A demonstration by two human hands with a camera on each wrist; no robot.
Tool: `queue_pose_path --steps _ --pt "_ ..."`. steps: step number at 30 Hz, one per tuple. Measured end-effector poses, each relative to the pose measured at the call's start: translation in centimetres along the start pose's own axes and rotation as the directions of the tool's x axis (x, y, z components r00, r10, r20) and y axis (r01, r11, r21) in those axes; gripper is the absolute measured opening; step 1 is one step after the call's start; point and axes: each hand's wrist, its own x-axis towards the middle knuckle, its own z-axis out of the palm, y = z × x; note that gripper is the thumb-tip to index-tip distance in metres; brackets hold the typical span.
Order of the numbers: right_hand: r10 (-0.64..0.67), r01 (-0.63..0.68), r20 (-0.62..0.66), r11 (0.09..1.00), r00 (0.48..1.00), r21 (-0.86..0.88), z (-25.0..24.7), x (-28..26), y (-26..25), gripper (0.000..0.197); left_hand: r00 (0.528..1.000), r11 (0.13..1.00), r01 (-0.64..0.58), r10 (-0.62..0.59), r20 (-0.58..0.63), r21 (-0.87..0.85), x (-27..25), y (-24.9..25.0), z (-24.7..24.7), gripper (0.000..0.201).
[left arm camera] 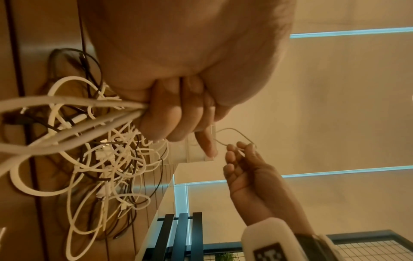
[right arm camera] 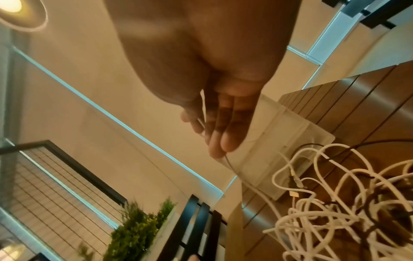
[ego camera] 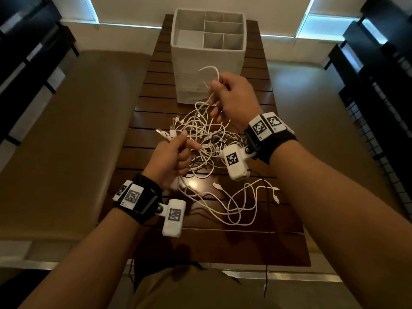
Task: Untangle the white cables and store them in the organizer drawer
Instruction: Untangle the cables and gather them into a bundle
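Note:
A tangle of white cables (ego camera: 207, 139) lies on the dark slatted table (ego camera: 200, 246), with loose loops trailing toward me (ego camera: 243, 206). My left hand (ego camera: 171, 157) grips a few white strands of the tangle (left arm camera: 89, 113), with its index finger pointing out. My right hand (ego camera: 229, 97) is raised above the pile and pinches a thin loop of white cable (ego camera: 211, 72) between thumb and fingers (left arm camera: 240, 146). The white fabric organizer drawer (ego camera: 209, 61) stands upright behind the pile, with several compartments showing nothing inside. In the right wrist view the cable (right arm camera: 232, 167) runs down from my fingertips (right arm camera: 223, 141).
A few thin black cables (ego camera: 266, 197) run through the pile and off the table's front edge. Beige floor lies on both sides of the narrow table. Dark railings and furniture (ego camera: 379, 85) stand at far left and right. A green plant (right arm camera: 138, 227) shows in the right wrist view.

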Motion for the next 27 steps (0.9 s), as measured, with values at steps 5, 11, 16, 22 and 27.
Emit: queue_pose_path --steps 5,11,16,22,27 --pt "-0.087 0.088 0.023 0.996 0.996 -0.035 -0.7 -1.8 0.2 0.019 0.99 0.99 -0.134 0.133 -0.036 -0.038 0.2 0.4 0.7 0.05" --pt "-0.227 0.325 0.284 0.871 0.932 -0.368 0.6 -5.9 4.0 0.027 0.976 0.976 -0.215 0.215 -0.029 0.03 0.8 3.2 2.7 0.062" --pt "-0.214 0.421 0.431 0.775 0.877 -0.471 1.7 -8.1 5.6 0.024 0.978 0.971 -0.208 0.21 -0.007 0.121 2.0 4.9 3.5 0.033" --pt "0.137 0.27 0.504 0.711 0.853 -0.65 0.3 -10.4 10.5 0.016 0.957 0.955 -0.286 0.289 -0.035 0.071 1.5 6.6 2.6 0.031" --pt "0.079 0.145 0.369 0.828 0.926 -0.541 -0.9 -8.7 9.4 0.027 0.977 0.981 -0.182 0.188 -0.105 0.067 1.8 5.4 2.9 0.038"
